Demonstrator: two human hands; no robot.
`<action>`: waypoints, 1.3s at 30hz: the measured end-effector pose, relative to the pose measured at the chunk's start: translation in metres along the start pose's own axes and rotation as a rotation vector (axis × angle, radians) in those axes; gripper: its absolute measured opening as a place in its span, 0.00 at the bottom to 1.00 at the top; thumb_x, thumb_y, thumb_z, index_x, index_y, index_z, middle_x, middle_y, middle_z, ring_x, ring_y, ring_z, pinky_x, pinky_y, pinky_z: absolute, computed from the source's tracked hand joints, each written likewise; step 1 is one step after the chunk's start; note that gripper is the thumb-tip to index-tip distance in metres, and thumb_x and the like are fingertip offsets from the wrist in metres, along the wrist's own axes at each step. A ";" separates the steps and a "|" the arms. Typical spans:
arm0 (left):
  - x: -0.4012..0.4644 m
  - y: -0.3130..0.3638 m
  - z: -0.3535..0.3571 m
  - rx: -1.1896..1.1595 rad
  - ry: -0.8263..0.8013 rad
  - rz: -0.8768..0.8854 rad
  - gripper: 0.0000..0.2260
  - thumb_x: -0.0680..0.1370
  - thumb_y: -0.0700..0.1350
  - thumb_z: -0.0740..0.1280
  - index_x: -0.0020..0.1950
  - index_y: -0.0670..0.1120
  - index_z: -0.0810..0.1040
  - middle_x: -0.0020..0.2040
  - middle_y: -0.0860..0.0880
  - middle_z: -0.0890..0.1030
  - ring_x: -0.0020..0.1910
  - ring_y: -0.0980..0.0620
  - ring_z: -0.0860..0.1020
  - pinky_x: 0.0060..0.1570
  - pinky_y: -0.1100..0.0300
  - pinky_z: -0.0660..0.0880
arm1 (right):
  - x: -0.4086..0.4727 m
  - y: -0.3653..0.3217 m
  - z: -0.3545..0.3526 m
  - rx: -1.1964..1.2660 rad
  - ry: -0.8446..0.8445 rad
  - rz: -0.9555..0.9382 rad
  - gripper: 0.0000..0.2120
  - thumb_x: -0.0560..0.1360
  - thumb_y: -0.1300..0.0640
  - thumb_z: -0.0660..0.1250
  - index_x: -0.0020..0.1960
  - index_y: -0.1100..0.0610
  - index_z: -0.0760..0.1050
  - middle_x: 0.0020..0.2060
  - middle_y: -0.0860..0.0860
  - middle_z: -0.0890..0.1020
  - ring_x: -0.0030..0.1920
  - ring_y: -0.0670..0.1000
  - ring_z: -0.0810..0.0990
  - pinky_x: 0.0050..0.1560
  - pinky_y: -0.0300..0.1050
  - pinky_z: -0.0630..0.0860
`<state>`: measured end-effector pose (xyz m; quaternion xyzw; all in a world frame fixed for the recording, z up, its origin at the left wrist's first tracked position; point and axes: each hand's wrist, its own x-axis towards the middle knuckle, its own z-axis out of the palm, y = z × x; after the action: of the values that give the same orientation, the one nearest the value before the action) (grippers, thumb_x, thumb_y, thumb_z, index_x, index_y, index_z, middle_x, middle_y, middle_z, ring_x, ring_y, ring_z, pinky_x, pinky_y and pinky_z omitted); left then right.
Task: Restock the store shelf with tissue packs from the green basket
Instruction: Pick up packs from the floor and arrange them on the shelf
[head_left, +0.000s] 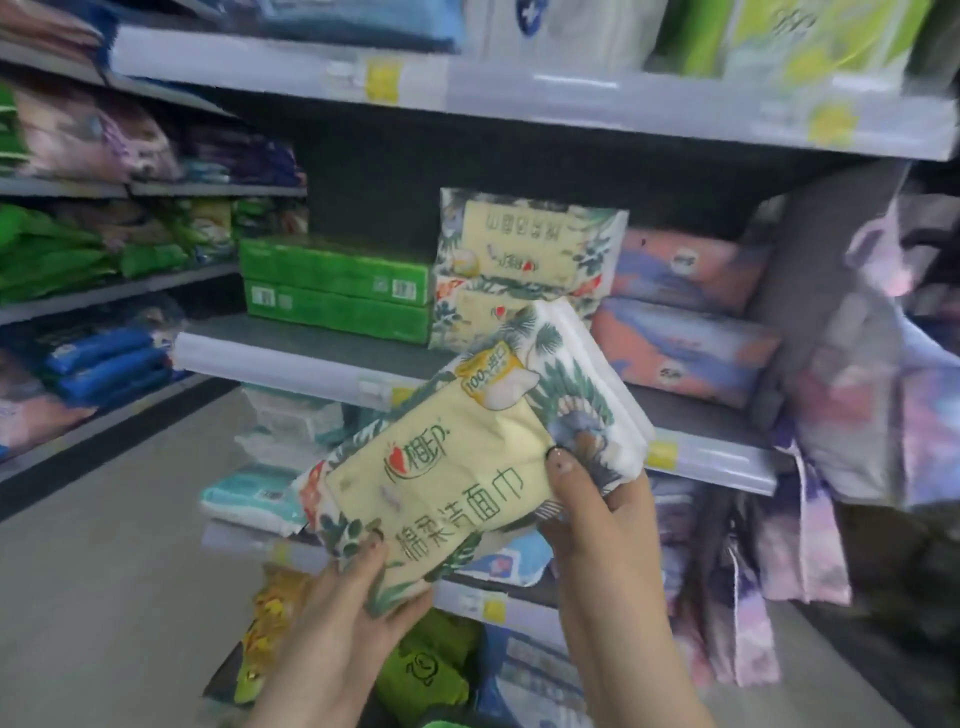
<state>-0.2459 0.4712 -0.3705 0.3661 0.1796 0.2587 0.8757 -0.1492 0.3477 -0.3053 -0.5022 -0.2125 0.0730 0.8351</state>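
Closest to us, our left hand (353, 618) cups the lower left corner of a tissue pack (457, 467), thumb on its front and fingers wrapped beneath. Our right hand (597, 514) pinches the pack's right edge, thumb pressed on the printed face near a leafy pattern, the other fingers hidden behind. The pack is cream yellow in the middle with a green leaf border, and it sits tilted, its upper end pointing up and to the right, held in the air in front of the shelf (322, 358).

Below our hands, something green (426, 670) shows at the bottom edge; we cannot tell whether it is the basket.

Just beyond the held pack, two matching packs (524, 244) stand stacked on the grey shelf. Left of them and touching lie two green boxes (337, 286), one on the other. To the right lie two pink and blue packs (685, 312), also stacked.

Farther up, the shelf above (519, 98) carries blurred blue, white and lime packages. Off to the left, more shelves hold green, blue and purple bags.
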 end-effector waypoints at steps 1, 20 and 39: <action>0.004 0.002 0.011 0.018 -0.043 -0.005 0.44 0.39 0.54 0.83 0.54 0.49 0.77 0.50 0.45 0.84 0.53 0.40 0.79 0.46 0.45 0.77 | 0.001 -0.009 -0.006 0.030 0.005 -0.002 0.36 0.58 0.50 0.72 0.65 0.59 0.70 0.41 0.53 0.79 0.33 0.47 0.80 0.32 0.41 0.76; 0.047 -0.002 0.141 0.465 -0.123 0.256 0.22 0.63 0.50 0.78 0.54 0.54 0.76 0.49 0.55 0.84 0.51 0.53 0.80 0.59 0.51 0.72 | 0.066 -0.058 -0.074 0.044 0.134 -0.056 0.29 0.65 0.62 0.75 0.64 0.54 0.72 0.54 0.50 0.83 0.54 0.49 0.82 0.60 0.55 0.76; 0.181 0.092 0.099 1.126 -0.128 0.464 0.22 0.77 0.51 0.65 0.70 0.51 0.64 0.57 0.59 0.74 0.57 0.56 0.73 0.56 0.61 0.67 | 0.180 -0.016 -0.069 -0.970 -0.209 -0.148 0.09 0.74 0.55 0.69 0.53 0.53 0.74 0.43 0.42 0.79 0.46 0.46 0.78 0.37 0.33 0.69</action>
<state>-0.0804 0.5771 -0.2594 0.8172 0.1512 0.2855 0.4773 0.0405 0.3442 -0.2687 -0.8062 -0.3394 -0.0439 0.4825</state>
